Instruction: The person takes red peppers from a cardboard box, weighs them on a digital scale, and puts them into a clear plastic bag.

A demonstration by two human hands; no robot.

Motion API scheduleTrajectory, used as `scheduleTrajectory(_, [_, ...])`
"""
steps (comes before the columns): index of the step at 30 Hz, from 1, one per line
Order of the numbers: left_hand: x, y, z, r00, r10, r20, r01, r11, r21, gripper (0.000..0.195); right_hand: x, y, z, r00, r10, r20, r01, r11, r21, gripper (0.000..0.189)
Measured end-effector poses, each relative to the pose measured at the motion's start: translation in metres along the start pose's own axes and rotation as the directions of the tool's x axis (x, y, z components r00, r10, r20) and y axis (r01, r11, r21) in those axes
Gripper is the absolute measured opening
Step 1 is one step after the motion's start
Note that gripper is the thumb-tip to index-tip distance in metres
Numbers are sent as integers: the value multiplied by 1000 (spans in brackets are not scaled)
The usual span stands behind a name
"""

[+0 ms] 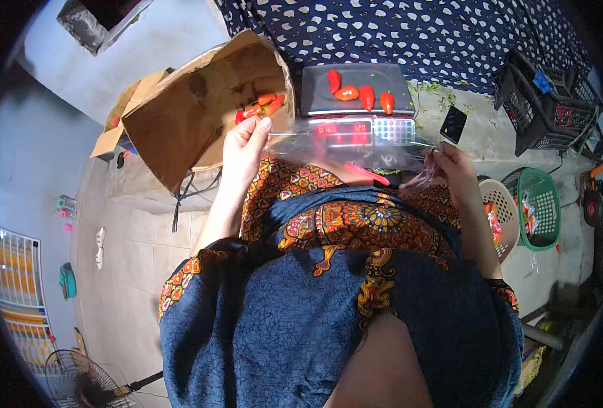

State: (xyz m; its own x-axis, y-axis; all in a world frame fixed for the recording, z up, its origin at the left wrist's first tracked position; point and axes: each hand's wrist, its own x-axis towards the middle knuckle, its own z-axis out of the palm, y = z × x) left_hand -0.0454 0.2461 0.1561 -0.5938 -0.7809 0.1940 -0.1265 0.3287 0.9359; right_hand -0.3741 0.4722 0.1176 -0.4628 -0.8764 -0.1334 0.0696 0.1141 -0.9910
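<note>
A clear plastic bag (352, 148) is stretched between my two hands, in front of a digital scale's lit display. My left hand (248, 137) pinches one end of it between thumb and fingers. At the other end, my right hand (449, 160) grips the bunched plastic. Several red and orange peppers, one of them a red pepper (366, 98), lie on the dark platform of the scale (316, 102). Left of the scale, a cardboard box (179, 117) lies tilted with its opening showing, and more peppers (267, 99) are inside, just beyond my left hand.
A black phone (453, 124) lies right of the scale near green scraps. Black plastic crates (546, 109) stand at the far right. Below them are a beige basket (505, 214) and a green basket (556, 206), both holding bagged items. A fan (84, 385) stands at the lower left.
</note>
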Motion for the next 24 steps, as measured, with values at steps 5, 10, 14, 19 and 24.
scheduleTrajectory(5, [4, 17, 40, 960, 128, -248, -163, 978, -130, 19, -4, -2, -4, 999, -20, -36, 20, 1000, -12, 18])
scheduleTrajectory(10, [-6, 14, 34, 971, 153, -183, -126, 980, 151, 24, -3, -4, -7, 998, -2, -63, 5, 999, 38, 17])
scheduleTrajectory(14, [-7, -3, 26, 943, 314, -106, -239, 866, 439, 25, -5, -7, -10, 995, -92, -34, 95, 989, 109, 17])
scheduleTrajectory(19, [4, 8, 46, 925, 263, -274, -254, 965, 68, 14, 0, -6, -29, 971, -239, -1, 236, 960, 150, 17])
scheduleTrajectory(24, [-1, -9, 30, 988, 141, -62, -119, 954, 274, 19, 1, -4, -28, 954, -294, -60, 291, 955, -56, 17])
